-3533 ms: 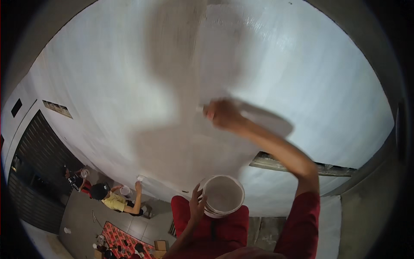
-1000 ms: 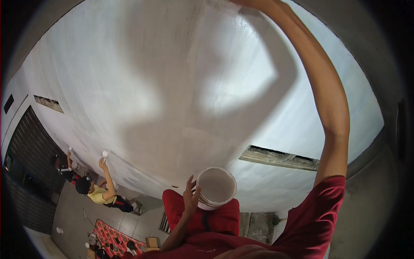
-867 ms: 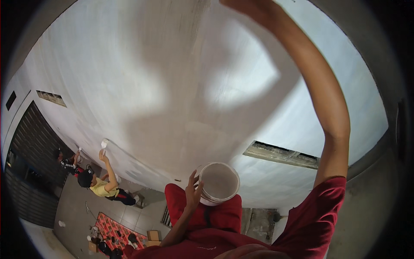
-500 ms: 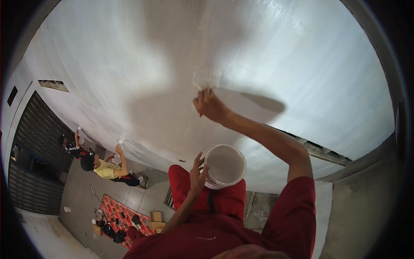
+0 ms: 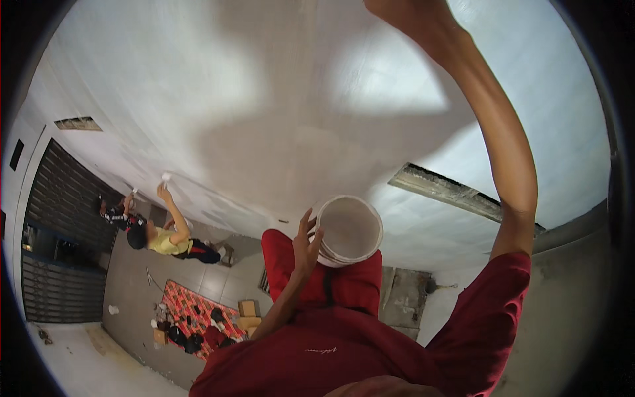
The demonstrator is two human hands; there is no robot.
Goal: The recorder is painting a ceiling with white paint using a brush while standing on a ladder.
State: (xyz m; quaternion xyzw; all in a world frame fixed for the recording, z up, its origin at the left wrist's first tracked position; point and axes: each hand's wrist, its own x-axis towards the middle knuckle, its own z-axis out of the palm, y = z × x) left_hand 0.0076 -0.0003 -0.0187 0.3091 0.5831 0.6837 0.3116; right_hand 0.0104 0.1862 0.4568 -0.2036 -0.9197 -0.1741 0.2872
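Note:
A white plastic bucket (image 5: pixel 349 230) is tilted in front of my red trousers (image 5: pixel 284 255), its open mouth facing up and its inside pale. My left hand (image 5: pixel 306 246) grips its left side, fingers against the outer wall near the rim. My right arm stretches up along the pale wall (image 5: pixel 264 132), on which wet streaks shine. At the top edge of the picture is my right hand (image 5: pixel 420 16), close to the wall; its fingers and anything in them are cut off.
Far below on the left, a person in a yellow top (image 5: pixel 169 239) and another in dark clothes (image 5: pixel 121 215) work at the wall. A red patterned mat (image 5: pixel 192 301) holds several items beside cardboard boxes (image 5: pixel 248 309). A recessed vent (image 5: pixel 450 188) breaks the wall; a metal shutter (image 5: pixel 69 192) stands left.
My right hand has swept up the wall from mid-picture to the top edge, taking the paintbrush seen earlier out of view. My left hand and the bucket sit slightly higher in the picture.

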